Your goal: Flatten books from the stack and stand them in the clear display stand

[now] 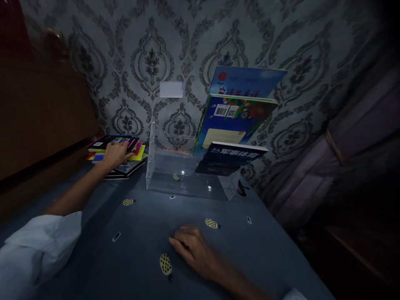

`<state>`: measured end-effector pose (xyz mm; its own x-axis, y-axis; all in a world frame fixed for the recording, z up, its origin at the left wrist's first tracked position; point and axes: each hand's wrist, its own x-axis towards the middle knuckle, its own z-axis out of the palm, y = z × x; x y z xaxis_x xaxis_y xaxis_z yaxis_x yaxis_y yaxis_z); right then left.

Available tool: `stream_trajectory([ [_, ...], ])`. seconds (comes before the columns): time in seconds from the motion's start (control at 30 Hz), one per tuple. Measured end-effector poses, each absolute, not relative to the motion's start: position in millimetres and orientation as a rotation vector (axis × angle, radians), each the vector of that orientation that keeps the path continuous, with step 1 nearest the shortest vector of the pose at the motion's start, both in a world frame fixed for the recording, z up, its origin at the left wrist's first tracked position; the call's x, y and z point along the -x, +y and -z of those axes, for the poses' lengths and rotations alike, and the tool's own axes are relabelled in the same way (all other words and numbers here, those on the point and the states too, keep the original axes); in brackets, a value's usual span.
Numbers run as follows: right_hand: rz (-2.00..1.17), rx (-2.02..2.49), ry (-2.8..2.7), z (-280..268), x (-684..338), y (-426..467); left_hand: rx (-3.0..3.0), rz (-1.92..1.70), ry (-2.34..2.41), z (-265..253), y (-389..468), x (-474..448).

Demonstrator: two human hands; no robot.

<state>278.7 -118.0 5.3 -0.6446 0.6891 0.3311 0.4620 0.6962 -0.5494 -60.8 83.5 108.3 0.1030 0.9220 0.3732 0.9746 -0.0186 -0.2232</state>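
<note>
My left hand (116, 154) reaches to the far left and rests on a stack of books (125, 167), its fingers stretched over the black book (106, 143) on top. The thumb stands apart, pointing right. My right hand (194, 249) lies on the blue tablecloth (146, 254) at the near middle, its fingers curled in and nothing visible in them. Beyond it stands a clear acrylic book rack (170, 185). Several books lean in the rack's right part: a light blue book (246, 79) at the back, a dark blue book (229, 121), and a dark book (231, 157) in front.
Patterned wallpaper (184, 41) rises right behind the rack, with a white plate (171, 89) on it. A wooden panel (40, 112) borders the left side. On the right hangs a tied curtain (312, 179), past the table's edge. A small black strap (242, 189) lies beside the rack.
</note>
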Motion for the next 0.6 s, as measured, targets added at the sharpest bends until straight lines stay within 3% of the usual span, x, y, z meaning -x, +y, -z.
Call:
stream_trajectory([
  [0.47,-0.535,0.814,-2.347,0,-280,-117,1.996,0.094,-1.722,-106,-1,80],
  [0.6,-0.511,0.79,-2.341,-2,-278,-118,2.05,0.317,-1.62,-78,-42,106],
])
